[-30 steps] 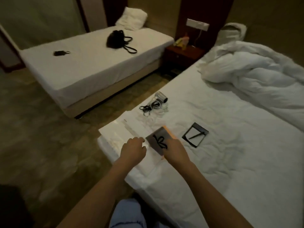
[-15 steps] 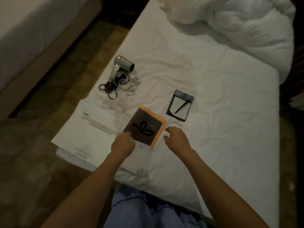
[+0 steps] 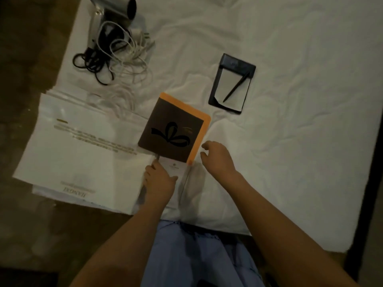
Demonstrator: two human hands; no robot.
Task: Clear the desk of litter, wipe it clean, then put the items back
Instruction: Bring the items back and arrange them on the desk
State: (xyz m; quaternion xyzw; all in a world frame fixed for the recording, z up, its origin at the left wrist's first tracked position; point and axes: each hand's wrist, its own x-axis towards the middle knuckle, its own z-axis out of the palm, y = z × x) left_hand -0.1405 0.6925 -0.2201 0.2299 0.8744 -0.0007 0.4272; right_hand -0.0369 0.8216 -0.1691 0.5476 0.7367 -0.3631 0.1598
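Note:
A dark brown card with a black ribbon print [image 3: 173, 133] lies on an orange sheet [image 3: 202, 129] at the near edge of the white bed [image 3: 290, 141]. Under both sits a small white card [image 3: 176, 169] and a stack of large white printed bags [image 3: 78, 154]. My left hand [image 3: 158, 182] rests on the white card and bags just below the brown card, fingers pressed down. My right hand [image 3: 216, 157] hovers beside the orange sheet's lower right corner, fingers apart, holding nothing.
A silver hair dryer [image 3: 116, 11] with tangled black and white cords [image 3: 112, 59] lies at the bed's far left. A black notepad holder with a pen [image 3: 232, 84] sits to the right of the card. Dark floor lies to the left.
The view tilted down and closer to the bed. My right hand let go of the brown card and drew back to its right; my left hand slid below the card.

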